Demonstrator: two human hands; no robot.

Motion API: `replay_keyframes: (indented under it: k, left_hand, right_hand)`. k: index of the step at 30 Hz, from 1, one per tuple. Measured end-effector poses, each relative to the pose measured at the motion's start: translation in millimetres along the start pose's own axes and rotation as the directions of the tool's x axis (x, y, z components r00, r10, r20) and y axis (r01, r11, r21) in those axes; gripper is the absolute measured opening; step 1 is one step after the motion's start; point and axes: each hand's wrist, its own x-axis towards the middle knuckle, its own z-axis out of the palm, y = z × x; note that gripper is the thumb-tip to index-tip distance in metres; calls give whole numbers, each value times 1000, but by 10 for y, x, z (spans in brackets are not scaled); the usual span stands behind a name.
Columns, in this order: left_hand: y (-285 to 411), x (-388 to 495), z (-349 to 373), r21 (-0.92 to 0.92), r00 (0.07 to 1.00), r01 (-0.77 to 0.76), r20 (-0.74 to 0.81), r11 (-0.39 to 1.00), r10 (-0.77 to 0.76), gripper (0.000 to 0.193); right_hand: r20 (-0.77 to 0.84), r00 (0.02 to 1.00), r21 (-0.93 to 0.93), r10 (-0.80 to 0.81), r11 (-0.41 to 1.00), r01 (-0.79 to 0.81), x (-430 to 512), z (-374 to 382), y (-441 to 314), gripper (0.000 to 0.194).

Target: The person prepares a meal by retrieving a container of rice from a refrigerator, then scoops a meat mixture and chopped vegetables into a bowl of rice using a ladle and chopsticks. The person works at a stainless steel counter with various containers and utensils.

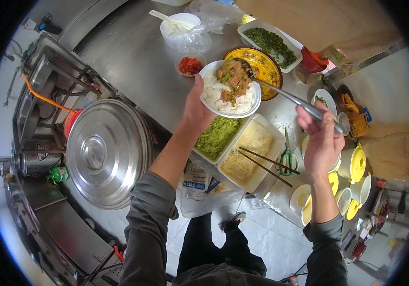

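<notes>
My left hand (198,107) holds a white bowl of rice (211,93) by its left side. In my right hand (320,137) is the handle of a long metal ladle (293,98); its head, over the rice, is among a chunky brownish topping (236,77). Behind the bowl sits a yellow patterned dish (275,75) with oily residue. A small bowl of chopped red chili (190,66) stands just left of the rice. Nearer me are a container of shredded green vegetable (217,137) and one of pale shreds (243,153), with dark chopsticks (268,160) lying across it.
Green-handled scissors (289,161) lie on the steel counter (129,60). Yellow-lidded containers (358,164) stand at right. Chopped greens fill a white tray (242,32) at the back. A white tub with a spoon (168,26) is at back left. A large lidded steel pot (101,153) stands at left.
</notes>
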Motion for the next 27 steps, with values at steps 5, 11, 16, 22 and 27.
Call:
replay_keyframes:
  k: [5, 11, 16, 22, 27]
  left_hand:
    - [-54, -68, 82, 47, 1000, -8, 29, 999, 7, 69]
    - [8, -239, 58, 155, 999, 48, -24, 987, -45, 76]
    - [8, -266, -10, 125, 999, 50, -20, 991, -48, 78]
    - [-34, -178, -38, 72, 997, -65, -24, 995, 67, 75]
    - [-63, -144, -44, 15, 991, -121, -50, 992, 122, 73]
  right_hand:
    - [249, 961, -162, -119, 973, 163, -242, 54, 50, 48]
    - [556, 758, -263, -341, 793, 549, -267, -18, 194, 36]
    - [575, 693, -283, -434, 690, 667, -239, 15, 162, 29]
    - [575, 711, -317, -405, 691, 650, -375, -46, 162, 29]
    - [638, 647, -284, -417, 655, 701, -536, -51, 191, 30]
